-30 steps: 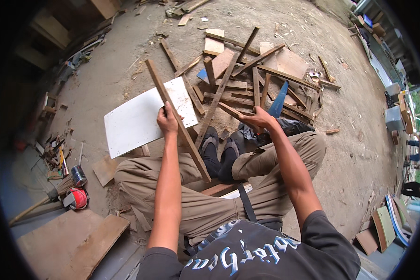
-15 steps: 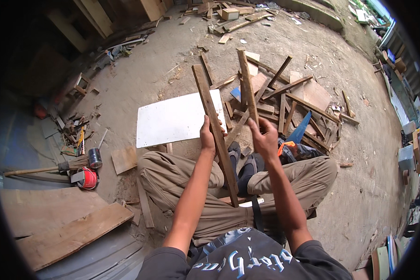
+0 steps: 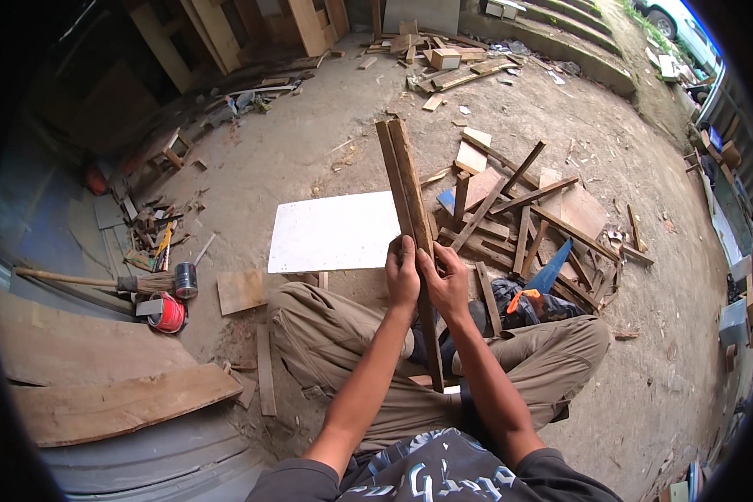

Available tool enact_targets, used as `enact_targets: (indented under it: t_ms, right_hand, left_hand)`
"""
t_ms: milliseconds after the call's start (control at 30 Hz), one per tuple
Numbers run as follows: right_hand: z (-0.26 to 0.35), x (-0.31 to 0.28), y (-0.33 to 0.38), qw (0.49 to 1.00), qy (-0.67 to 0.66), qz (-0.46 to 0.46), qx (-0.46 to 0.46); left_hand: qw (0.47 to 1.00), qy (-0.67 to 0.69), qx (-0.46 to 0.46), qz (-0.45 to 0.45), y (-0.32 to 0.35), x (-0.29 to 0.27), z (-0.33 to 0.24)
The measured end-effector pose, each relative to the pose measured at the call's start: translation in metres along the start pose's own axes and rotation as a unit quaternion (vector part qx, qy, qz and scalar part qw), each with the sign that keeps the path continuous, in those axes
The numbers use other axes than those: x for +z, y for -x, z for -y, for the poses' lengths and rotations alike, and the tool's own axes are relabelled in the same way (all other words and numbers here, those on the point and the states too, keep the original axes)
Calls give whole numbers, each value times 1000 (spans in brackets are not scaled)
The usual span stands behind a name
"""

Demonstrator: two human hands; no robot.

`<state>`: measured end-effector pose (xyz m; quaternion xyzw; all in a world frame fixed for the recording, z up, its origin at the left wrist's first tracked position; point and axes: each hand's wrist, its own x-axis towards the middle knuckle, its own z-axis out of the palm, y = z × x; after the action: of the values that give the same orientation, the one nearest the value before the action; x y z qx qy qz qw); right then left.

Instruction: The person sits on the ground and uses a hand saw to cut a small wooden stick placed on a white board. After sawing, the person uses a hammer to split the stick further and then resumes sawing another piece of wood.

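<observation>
My left hand (image 3: 402,273) is closed around a long wooden strip (image 3: 394,177), which slants up and away from my lap. Pressed against its right side is a second wooden strip (image 3: 411,180), gripped by my right hand (image 3: 446,283). The strips lie lengthwise together, their far ends almost level. Only the longer one shows below my hands, its near end reaching my lap. A white board (image 3: 335,233) lies flat on the ground beyond my left knee, partly covered by the strips.
At right, a pile of wood offcuts (image 3: 523,222) holds a blue saw blade (image 3: 552,268) beside an orange handle (image 3: 523,296). Left of me are a broom (image 3: 138,284), a dark can (image 3: 186,280), a red container (image 3: 169,314) and a wide plank (image 3: 130,406). More scrap wood (image 3: 464,77) lies far ahead.
My hands have come together, bringing the two separated strips side by side into contact. The view has tilted up slightly, showing more of the far steps and a vehicle.
</observation>
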<state>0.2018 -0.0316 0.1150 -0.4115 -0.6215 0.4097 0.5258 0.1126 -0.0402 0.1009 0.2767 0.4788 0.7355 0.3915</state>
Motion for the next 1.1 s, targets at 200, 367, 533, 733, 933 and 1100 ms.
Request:
enact_targets:
  t_ms: [200, 367, 533, 733, 933, 1100]
  right_hand:
    - [6, -12, 3, 992, -73, 62, 80]
    - [2, -17, 2, 987, -125, 47, 90]
    - [-3, -14, 1, 989, -107, 44, 88]
    - [-10, -16, 2, 975, -168, 33, 142]
    - [-11, -18, 3, 974, -179, 30, 137]
    - [-13, -15, 3, 981, -150, 6, 121]
  left_hand:
    - [998, 48, -31, 13, 7, 3, 1]
    - [997, 47, -55, 33, 6, 8, -3]
    - [985, 119, -115, 55, 2, 1, 6]
    - [983, 135, -116, 50, 3, 7, 7]
    - [977, 147, -136, 67, 2, 7, 5]
    - [978, 151, -126, 61, 3, 7, 9]
